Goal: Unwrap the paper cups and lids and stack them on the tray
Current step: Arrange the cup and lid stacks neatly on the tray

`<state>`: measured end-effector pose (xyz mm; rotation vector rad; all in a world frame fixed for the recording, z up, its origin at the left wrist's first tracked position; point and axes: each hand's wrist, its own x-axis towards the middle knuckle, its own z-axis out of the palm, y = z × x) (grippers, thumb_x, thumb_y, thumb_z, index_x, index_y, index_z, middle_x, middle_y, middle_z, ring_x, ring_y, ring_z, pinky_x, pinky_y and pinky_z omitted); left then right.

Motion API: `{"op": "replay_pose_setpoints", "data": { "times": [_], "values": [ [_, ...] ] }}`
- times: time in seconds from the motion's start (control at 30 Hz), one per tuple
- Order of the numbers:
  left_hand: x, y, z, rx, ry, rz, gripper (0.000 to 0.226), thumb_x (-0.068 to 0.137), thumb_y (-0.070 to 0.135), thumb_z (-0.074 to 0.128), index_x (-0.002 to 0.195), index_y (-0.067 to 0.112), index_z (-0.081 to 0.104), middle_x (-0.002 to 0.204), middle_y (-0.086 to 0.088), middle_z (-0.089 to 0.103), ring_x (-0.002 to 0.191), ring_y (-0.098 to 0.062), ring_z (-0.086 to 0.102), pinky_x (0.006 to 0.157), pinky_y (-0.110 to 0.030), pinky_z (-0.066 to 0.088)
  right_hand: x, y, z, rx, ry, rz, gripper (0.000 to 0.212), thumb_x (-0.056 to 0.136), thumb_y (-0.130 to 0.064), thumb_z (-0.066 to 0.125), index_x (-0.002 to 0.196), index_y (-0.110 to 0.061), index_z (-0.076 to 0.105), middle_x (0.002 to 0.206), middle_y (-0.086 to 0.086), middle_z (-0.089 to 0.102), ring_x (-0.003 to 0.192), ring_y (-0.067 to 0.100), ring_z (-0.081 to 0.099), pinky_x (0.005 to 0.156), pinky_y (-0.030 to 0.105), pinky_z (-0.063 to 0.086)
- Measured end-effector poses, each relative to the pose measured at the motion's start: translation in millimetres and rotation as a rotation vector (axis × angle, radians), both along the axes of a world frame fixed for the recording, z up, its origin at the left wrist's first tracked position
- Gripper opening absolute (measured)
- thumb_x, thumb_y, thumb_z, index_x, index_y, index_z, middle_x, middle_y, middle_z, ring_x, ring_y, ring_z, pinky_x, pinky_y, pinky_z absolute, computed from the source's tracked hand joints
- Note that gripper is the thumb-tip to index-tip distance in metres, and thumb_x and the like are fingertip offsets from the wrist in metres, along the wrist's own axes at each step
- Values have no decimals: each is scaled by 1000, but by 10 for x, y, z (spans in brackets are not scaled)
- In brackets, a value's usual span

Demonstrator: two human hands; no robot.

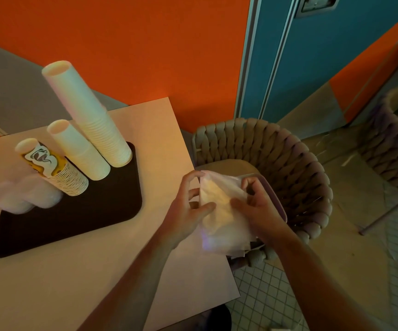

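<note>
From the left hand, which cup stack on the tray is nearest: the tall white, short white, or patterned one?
Seen from the left hand:
1. Short white stack, tray's middle.
2. Tall white stack, at the back, roughly tied.
3. Patterned stack, far left.

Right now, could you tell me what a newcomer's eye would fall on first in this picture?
Probably the tall stack of white cups leaning on the dark tray at the table's left, with two shorter stacks beside it. Next, both hands at centre: the left hand and right hand grip crumpled plastic wrap above a woven chair, against the orange wall.
</note>
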<state>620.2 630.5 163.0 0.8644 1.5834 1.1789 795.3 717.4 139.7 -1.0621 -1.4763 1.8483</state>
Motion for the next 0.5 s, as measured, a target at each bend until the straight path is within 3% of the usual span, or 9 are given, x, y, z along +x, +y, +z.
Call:
{"op": "replay_pose_setpoints", "data": {
  "times": [0.13, 0.23, 0.33, 0.43, 0.5],
  "values": [
    [-12, 64, -24, 42, 79, -24, 48, 91, -3, 65, 104, 44, 61, 120, 5, 64, 92, -19, 72, 67, -31, 57, 17, 120, 5, -12, 9, 45, 36, 95, -6, 66, 110, -33, 48, 122, 14, 63, 104, 38, 70, 72, 60, 61],
    [-21, 128, -52, 6, 3, -8, 53, 91, -6, 63, 118, 40, 65, 116, 22, 63, 93, -17, 72, 77, -39, 62, 45, 186, 49, -113, 168, 38, 39, 94, 3, 60, 111, -27, 42, 114, 9, 69, 103, 37, 70, 72, 51, 60],
    [-15, 201, -80, -34, -85, 38, 58, 92, -4, 64, 132, 37, 58, 126, 12, 57, 104, -18, 67, 80, -34, 62, 113, 181, 46, -130, 220, 37, 34, 96, 4, 54, 115, -20, 38, 112, 4, 73, 104, 34, 70, 73, 50, 60],
    [3, 256, -134, -30, -126, 58, 61, 89, -5, 65, 128, 41, 57, 132, 8, 51, 111, -19, 62, 75, -30, 61, 169, 129, -66, -88, 146, 28, 26, 98, 2, 55, 112, -19, 52, 118, 4, 68, 107, 36, 68, 76, 53, 61],
    [7, 296, -189, -43, -167, 30, 61, 89, -3, 66, 127, 44, 58, 134, 6, 52, 113, -20, 61, 78, -35, 62, 174, 132, -149, -39, 51, 7, 25, 97, 2, 57, 109, -20, 63, 117, -13, 65, 111, 35, 64, 79, 51, 61]
  ]
}}
